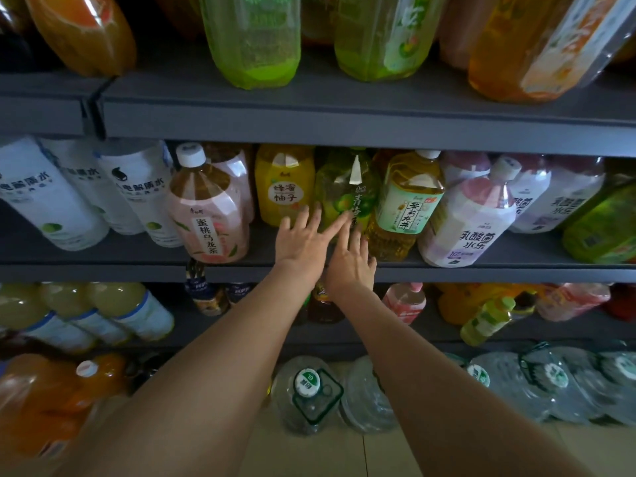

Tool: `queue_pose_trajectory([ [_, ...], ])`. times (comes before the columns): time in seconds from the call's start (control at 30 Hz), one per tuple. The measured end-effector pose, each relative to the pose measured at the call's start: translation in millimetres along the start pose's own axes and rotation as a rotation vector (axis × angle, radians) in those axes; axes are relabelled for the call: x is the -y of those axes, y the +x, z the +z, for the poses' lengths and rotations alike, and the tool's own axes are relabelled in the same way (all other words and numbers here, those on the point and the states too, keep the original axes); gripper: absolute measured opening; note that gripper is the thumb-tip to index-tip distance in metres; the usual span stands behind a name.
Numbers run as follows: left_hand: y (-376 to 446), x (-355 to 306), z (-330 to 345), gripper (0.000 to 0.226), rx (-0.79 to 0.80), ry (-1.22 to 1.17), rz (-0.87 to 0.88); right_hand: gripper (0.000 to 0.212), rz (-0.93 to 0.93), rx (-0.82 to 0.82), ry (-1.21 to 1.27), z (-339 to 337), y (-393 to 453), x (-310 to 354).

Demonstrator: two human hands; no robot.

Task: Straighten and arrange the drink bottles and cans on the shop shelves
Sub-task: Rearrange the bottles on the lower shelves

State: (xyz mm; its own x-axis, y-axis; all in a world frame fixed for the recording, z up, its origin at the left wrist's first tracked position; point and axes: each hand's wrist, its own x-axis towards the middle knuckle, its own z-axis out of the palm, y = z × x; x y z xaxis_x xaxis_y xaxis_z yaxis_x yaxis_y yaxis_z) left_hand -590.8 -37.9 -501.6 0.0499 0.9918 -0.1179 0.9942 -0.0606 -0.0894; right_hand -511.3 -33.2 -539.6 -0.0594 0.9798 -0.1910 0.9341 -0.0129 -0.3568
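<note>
Both my hands reach to the middle shelf point(137, 253) in front of a green plum-drink bottle point(340, 191) that stands set back in the row. My left hand point(304, 241) has straight, spread fingers whose tips touch the bottle's lower label. My right hand point(352, 261) is open just below and right of it, fingers pointing at the bottle's base. A yellow honey-pomelo bottle point(284, 185) stands to the left, a jasmine tea bottle point(404, 204) to the right. A pink peach oolong bottle point(208, 210) stands forward at the shelf edge.
White electrolyte-water bottles point(51, 197) fill the shelf's left, pale lactic-drink bottles point(471, 218) its right. Large green and orange bottles point(254, 39) stand on the shelf above. Smaller bottles crowd the lower shelf point(406, 301). Big water jugs point(309, 394) sit on the floor.
</note>
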Motion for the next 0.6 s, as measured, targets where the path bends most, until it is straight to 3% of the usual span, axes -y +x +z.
queue_pose_trajectory([
  [0.13, 16.9, 12.4, -4.7, 0.100, 0.056, -0.023, -0.023, 0.099, -0.082, 0.058, -0.032, -5.1, 5.5, -0.6],
  [0.4, 26.3, 3.5, -0.7, 0.069, -0.098, 0.073, -0.034, 0.101, -0.048, 0.142, 0.051, -4.8, 36.5, 9.3],
  [0.53, 28.9, 4.6, -10.2, 0.093, 0.064, 0.143, -0.080, 0.103, -0.067, 0.237, -0.010, -1.0, 47.0, 7.4],
  [0.6, 30.8, -0.9, -16.5, 0.092, 0.153, 0.107, -0.129, 0.094, -0.050, 0.255, 0.000, -10.3, 46.8, 8.4],
])
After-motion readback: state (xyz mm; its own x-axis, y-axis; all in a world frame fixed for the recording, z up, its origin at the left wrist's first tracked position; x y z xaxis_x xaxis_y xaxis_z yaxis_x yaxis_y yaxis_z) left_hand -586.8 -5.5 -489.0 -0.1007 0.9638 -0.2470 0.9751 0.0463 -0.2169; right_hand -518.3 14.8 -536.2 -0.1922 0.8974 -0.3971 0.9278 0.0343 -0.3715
